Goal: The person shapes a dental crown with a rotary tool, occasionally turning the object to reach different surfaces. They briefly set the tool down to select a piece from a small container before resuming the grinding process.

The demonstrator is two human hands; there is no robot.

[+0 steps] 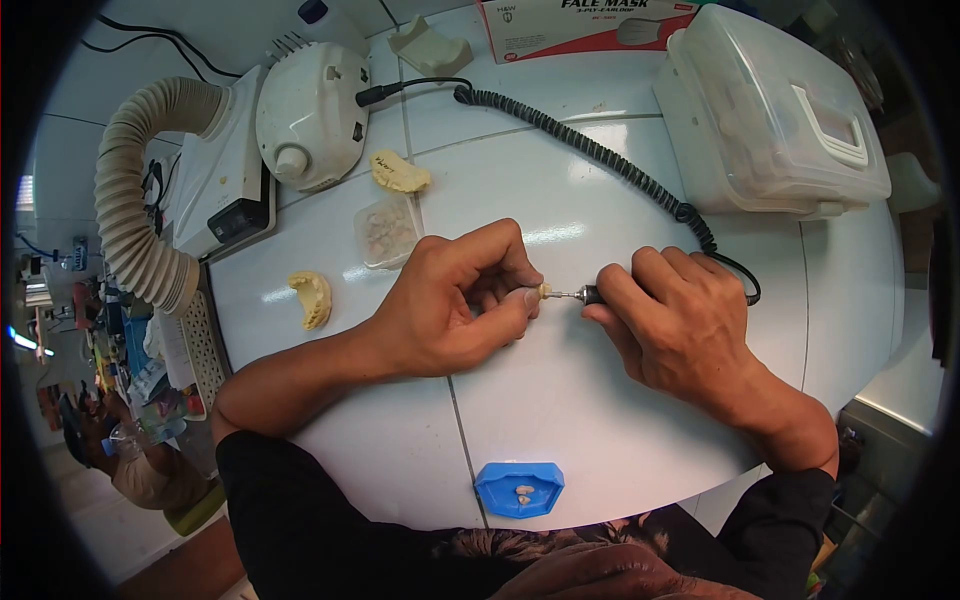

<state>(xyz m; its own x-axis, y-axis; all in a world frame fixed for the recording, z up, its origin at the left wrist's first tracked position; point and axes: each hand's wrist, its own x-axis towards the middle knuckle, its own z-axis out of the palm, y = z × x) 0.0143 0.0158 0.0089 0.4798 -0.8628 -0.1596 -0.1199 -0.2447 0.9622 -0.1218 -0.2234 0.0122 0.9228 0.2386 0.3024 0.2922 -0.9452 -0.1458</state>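
Note:
Between the thumb and fingertips of my left hand (455, 300) is a small yellowish piece (544, 291), mostly hidden by the fingers; it looks like a dental crown. My right hand (680, 320) is wrapped round a dark rotary handpiece (591, 295). The handpiece's thin metal bur (563, 294) points left and meets the piece, or nearly so. A black coiled cord (590, 145) runs from behind my right hand to the white micromotor control box (312, 115). Near my body, a blue tray (490, 490) holds a few small tooth-coloured pieces (525, 494).
Left of my left hand stand a yellow dental cast (310, 300), another cast (400, 173) and a clear small box (388, 232). A ribbed hose (120, 180) arches at far left. A lidded case (775, 120) and a face mask box (580, 28) stand behind. Another person (155, 465) sits at left.

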